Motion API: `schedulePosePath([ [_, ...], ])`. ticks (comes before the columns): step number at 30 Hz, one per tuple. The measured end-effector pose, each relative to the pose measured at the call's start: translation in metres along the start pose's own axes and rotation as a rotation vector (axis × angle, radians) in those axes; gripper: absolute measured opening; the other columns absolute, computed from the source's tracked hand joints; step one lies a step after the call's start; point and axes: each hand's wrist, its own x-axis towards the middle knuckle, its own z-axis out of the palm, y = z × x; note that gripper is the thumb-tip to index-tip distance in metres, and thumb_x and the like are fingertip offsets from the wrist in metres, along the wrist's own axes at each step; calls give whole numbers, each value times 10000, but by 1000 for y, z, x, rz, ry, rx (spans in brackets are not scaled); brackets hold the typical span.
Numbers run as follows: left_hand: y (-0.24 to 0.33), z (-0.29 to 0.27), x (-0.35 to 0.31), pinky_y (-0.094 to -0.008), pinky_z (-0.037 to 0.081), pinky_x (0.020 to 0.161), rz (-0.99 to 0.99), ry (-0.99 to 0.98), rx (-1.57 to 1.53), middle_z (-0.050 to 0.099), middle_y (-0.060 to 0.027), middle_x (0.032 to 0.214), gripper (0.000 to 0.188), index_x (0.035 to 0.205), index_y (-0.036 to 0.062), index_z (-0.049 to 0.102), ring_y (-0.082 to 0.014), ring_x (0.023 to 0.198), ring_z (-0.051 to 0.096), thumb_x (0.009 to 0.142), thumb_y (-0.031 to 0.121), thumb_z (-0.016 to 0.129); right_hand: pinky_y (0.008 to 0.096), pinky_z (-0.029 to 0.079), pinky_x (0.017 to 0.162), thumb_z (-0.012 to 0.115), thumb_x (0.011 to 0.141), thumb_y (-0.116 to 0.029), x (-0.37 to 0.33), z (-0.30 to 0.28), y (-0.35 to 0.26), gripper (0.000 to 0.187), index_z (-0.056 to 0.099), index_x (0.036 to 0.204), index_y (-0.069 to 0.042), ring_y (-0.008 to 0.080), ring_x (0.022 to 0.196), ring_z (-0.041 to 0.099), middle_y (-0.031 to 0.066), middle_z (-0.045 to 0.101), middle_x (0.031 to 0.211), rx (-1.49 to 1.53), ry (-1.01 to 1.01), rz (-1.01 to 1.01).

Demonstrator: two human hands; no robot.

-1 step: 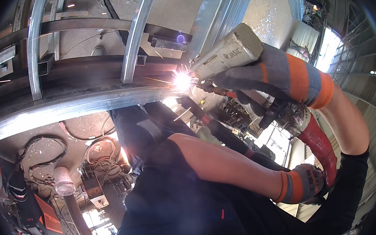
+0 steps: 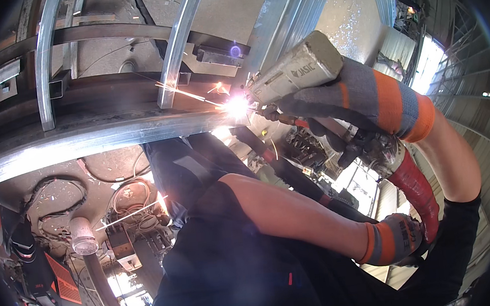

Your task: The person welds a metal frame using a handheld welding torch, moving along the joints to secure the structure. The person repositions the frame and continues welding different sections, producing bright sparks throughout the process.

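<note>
My right hand, in a grey and orange knit glove, is closed around a welding torch with a boxy grey housing. The torch tip points left at a bright arc on the right part of a shiny metal tube. Sparks fly from the arc toward the upper left. From the rear of the torch a thick red-wrapped cable curves down. My left arm reaches across my body, and my gloved left hand grips this cable near its lower visible part; some of its fingers are hidden.
Shiny metal bars and darker crossbars make up the frame at the upper left. Machines with orange panels stand at the lower left, near coiled cables on the floor. Sheet-metal profiles lie beyond the torch.
The sparks differ: brighter streaks now shoot up and left from the arc, and one crosses above the coiled cables. Both hands and the torch hold their places.
</note>
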Motion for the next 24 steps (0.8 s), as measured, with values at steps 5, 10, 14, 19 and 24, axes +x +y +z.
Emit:
schedulePosePath([
  [5, 4, -3, 2, -429, 609, 713, -73, -128, -46, 709, -129, 736, 664, 752, 36, 709, -326, 728, 728, 1017, 629, 576, 327, 624, 898, 722, 1049, -243, -3, -3, 6, 458, 667, 1420, 20, 185, 1014, 763, 142, 793, 1198, 59, -18, 44],
  [10, 4, -4, 3, -447, 607, 718, -68, -108, -34, 706, -141, 731, 677, 752, 32, 710, -347, 732, 721, 1016, 640, 574, 322, 627, 882, 724, 1045, -240, 1, 1, 7, 470, 662, 1425, 28, 183, 998, 768, 145, 795, 1185, 80, 4, 73],
  [14, 4, 3, 1, -443, 609, 720, -84, -161, -40, 710, -132, 732, 694, 749, 41, 716, -346, 738, 724, 1023, 659, 556, 324, 629, 863, 725, 1044, -250, -7, 0, 1, 474, 665, 1421, 31, 184, 974, 769, 148, 796, 1175, 51, -11, 98],
  [19, 1, 13, -2, -429, 605, 715, -38, -61, -21, 716, -125, 761, 715, 755, 57, 711, -337, 752, 727, 1025, 695, 535, 315, 624, 834, 738, 1034, -273, -8, 2, 2, 495, 669, 1419, 29, 175, 942, 769, 136, 804, 1149, -51, 25, -34],
  [24, 0, 12, -2, -428, 609, 732, -64, -194, -66, 724, -135, 781, 747, 793, 31, 717, -336, 778, 741, 1030, 710, 516, 312, 622, 824, 735, 1030, -283, -12, 6, 2, 491, 672, 1407, 26, 170, 934, 769, 122, 809, 1137, -24, 20, -59],
])
